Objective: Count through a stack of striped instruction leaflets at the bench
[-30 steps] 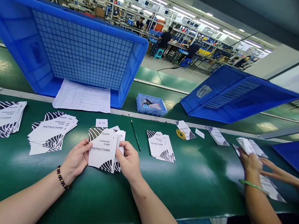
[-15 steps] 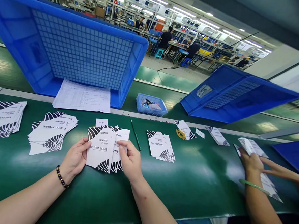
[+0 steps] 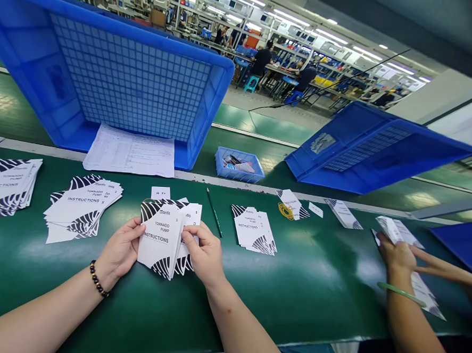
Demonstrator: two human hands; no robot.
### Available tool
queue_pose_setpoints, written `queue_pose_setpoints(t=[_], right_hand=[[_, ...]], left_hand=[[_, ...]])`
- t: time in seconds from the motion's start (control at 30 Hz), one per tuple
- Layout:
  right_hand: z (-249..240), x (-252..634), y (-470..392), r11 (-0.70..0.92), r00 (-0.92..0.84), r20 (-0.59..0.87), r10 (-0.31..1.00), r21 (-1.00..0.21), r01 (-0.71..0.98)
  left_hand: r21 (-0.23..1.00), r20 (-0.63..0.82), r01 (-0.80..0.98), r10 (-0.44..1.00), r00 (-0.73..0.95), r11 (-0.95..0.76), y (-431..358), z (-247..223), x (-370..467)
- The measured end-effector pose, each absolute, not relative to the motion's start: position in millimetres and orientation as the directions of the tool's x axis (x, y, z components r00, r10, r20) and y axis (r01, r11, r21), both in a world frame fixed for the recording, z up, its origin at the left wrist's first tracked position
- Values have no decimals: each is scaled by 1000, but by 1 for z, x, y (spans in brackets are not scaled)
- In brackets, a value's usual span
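Note:
A fanned bundle of white instruction booklets (image 3: pixel 158 230), printed "Tornado Pump Instructions" with black stripes, is held upright above the green table. My left hand (image 3: pixel 122 247) is closed on the bundle's left edge, thumb on the front cover. At the right side, my right hand (image 3: pixel 205 254) pinches the booklets between thumb and fingers. To the left lies a fanned pile of the same booklets (image 3: pixel 82 207), with another pile (image 3: pixel 7 189) farther left. A smaller booklet stack (image 3: pixel 253 230) rests to the right of my right hand. A small white note (image 3: pixel 160 193) lies just behind the bundle.
A large blue crate (image 3: pixel 130 79) stands tilted at the back left, with printed sheets (image 3: pixel 131 151) at its lower edge. Behind the table's middle sits a small blue tray (image 3: pixel 240 166); a green pencil (image 3: pixel 214 212) lies before it. At right, a co-worker's hands (image 3: pixel 399 255) handle booklets.
The bundle between my hands has shifted slightly, and its front booklets have slid a little right and down over those behind. My right hand stays at the right edge.

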State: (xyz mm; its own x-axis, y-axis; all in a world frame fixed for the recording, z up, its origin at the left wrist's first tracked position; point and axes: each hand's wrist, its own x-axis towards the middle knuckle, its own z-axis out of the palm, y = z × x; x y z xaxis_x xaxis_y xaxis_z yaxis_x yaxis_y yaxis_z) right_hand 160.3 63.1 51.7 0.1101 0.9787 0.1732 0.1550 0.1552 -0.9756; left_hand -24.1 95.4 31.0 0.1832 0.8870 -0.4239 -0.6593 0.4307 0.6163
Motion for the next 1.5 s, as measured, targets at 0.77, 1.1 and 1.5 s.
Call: queue_pose_setpoints(t=[0.77, 1.1, 1.5], right_hand=[[44, 162, 67, 76, 118, 96, 988, -983, 168], [47, 162, 69, 34, 97, 46, 994, -993, 116], [38, 163, 70, 32, 61, 35, 998, -999, 43]], left_hand=[[658, -436, -621, 888, 148, 427, 96, 34, -22], [677, -422, -585, 887, 186, 446, 93, 36, -23], [661, -428, -593, 880, 205, 459, 93, 36, -21]])
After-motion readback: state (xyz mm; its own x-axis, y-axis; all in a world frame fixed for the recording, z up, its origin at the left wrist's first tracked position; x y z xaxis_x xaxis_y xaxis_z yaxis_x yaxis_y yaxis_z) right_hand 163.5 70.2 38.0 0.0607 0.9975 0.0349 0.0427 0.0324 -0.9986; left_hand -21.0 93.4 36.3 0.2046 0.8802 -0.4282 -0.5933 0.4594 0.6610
